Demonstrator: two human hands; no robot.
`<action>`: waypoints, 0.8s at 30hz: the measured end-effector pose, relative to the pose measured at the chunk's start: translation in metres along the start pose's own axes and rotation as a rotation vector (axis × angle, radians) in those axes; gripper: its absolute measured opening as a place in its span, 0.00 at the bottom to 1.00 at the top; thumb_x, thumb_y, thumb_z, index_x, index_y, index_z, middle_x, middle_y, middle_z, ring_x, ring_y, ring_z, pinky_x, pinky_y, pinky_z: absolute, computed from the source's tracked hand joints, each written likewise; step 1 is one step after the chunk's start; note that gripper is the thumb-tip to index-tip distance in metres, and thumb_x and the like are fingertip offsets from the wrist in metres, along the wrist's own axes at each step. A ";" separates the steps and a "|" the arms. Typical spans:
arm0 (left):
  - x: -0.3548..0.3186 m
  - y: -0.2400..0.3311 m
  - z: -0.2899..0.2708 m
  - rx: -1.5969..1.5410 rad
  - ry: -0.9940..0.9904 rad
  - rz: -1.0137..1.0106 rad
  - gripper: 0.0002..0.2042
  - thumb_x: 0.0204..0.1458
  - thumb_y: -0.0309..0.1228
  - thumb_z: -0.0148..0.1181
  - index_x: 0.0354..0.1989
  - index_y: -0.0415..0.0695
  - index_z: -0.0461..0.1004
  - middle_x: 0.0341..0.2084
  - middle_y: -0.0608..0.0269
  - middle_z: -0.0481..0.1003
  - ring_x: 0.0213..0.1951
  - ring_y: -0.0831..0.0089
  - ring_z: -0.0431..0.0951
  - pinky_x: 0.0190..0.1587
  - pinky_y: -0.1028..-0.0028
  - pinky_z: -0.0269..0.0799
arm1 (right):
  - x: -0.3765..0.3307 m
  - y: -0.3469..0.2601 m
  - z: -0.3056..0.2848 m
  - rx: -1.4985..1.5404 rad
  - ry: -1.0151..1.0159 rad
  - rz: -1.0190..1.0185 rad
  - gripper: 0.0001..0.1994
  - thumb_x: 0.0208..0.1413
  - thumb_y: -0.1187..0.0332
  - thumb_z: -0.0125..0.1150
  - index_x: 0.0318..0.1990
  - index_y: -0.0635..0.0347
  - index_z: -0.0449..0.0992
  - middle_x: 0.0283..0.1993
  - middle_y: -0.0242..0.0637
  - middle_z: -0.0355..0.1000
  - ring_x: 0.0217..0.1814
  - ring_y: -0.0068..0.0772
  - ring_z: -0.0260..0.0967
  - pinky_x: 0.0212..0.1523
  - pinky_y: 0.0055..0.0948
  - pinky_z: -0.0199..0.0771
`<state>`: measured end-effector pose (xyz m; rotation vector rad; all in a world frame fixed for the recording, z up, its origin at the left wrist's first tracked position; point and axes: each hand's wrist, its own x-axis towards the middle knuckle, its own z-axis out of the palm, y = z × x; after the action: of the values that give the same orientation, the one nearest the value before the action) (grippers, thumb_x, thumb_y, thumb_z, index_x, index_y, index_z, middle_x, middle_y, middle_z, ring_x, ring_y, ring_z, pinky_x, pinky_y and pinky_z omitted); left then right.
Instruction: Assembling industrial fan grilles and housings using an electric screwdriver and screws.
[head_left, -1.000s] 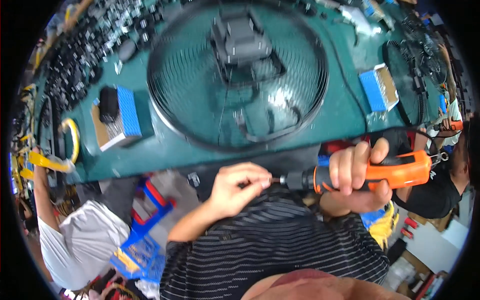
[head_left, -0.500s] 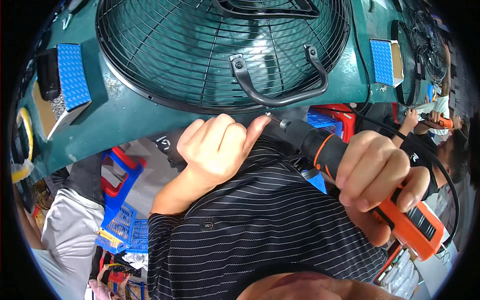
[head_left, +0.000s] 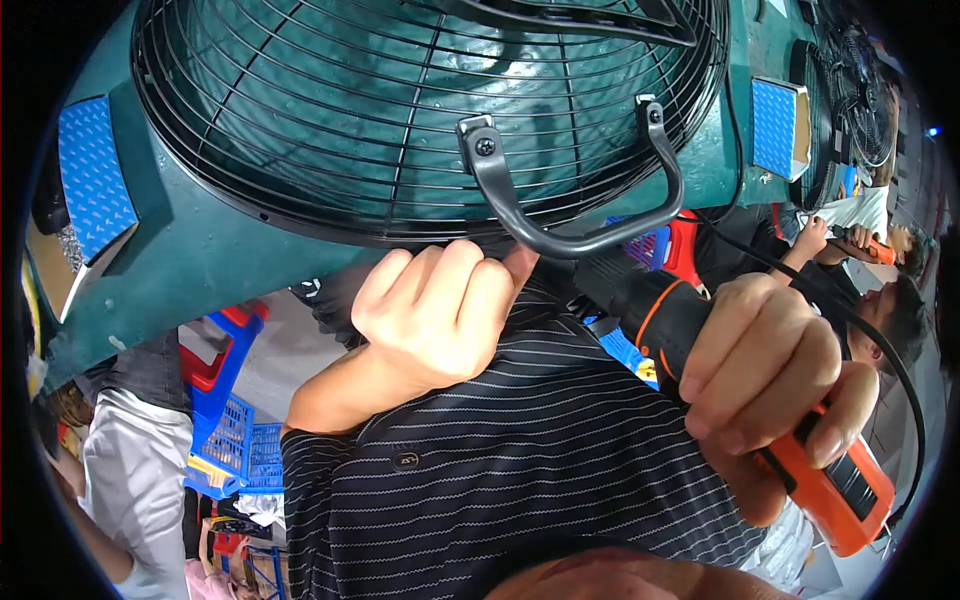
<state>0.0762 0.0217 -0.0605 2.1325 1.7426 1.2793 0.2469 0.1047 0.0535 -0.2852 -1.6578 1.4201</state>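
My right hand is wrapped round an orange and black power screwdriver, its nose tilted up and left. My left hand is closed just below the near rim of a black wire fan guard. Its fingers are curled, and one digit reaches toward the screwdriver's nose. That fingertip and the bit are hidden behind a curved black handle, so what the fingers hold cannot be made out. The handle's two ends are fixed to the guard, each with a screw head showing.
The guard lies on a green table. Blue-patterned cardboard boxes stand left and right. A black cable loops round my right side. Another person works at the right; a blue and red stool stands at the left.
The guard and its handle now appear nearer and lower in view. The screwdriver's bit and my left fingertip, visible before with a small shiny piece between them, have gone behind the handle.
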 end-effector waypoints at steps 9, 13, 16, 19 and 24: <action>-0.005 -0.001 -0.001 -0.016 0.040 -0.021 0.18 0.39 0.30 0.71 0.14 0.48 0.62 0.13 0.71 0.60 0.13 0.78 0.58 0.18 0.75 0.45 | 0.019 0.000 -0.001 0.011 -0.063 0.113 0.25 0.49 0.59 0.72 0.50 0.56 0.67 0.28 0.30 0.72 0.22 0.22 0.73 0.27 0.20 0.75; -0.006 -0.003 0.001 -0.029 0.047 -0.012 0.18 0.38 0.30 0.72 0.13 0.48 0.62 0.13 0.71 0.61 0.14 0.77 0.59 0.19 0.75 0.45 | 0.022 0.002 0.004 -0.019 -0.082 0.146 0.24 0.52 0.59 0.68 0.52 0.57 0.66 0.31 0.31 0.70 0.26 0.22 0.72 0.30 0.22 0.73; -0.005 -0.004 0.002 -0.035 0.068 -0.006 0.19 0.38 0.30 0.72 0.13 0.48 0.62 0.13 0.71 0.60 0.14 0.77 0.58 0.19 0.75 0.45 | 0.021 0.002 0.007 -0.034 -0.083 0.138 0.24 0.54 0.58 0.66 0.54 0.57 0.66 0.33 0.30 0.69 0.27 0.22 0.71 0.32 0.23 0.72; -0.006 -0.003 0.001 -0.047 0.044 -0.021 0.18 0.38 0.30 0.71 0.13 0.49 0.62 0.13 0.71 0.59 0.14 0.77 0.58 0.19 0.74 0.44 | 0.019 0.000 0.009 -0.067 -0.088 0.143 0.23 0.55 0.58 0.65 0.54 0.57 0.66 0.33 0.30 0.69 0.27 0.22 0.71 0.32 0.23 0.71; -0.009 -0.003 0.002 -0.034 0.063 -0.028 0.18 0.38 0.30 0.71 0.13 0.49 0.61 0.13 0.71 0.57 0.14 0.77 0.57 0.19 0.74 0.44 | 0.020 0.000 0.010 -0.093 -0.080 0.166 0.23 0.55 0.59 0.65 0.54 0.57 0.66 0.32 0.29 0.69 0.26 0.22 0.70 0.32 0.23 0.71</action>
<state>0.0752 0.0160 -0.0686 2.0644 1.7549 1.3736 0.2280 0.1112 0.0635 -0.4327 -1.8027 1.4954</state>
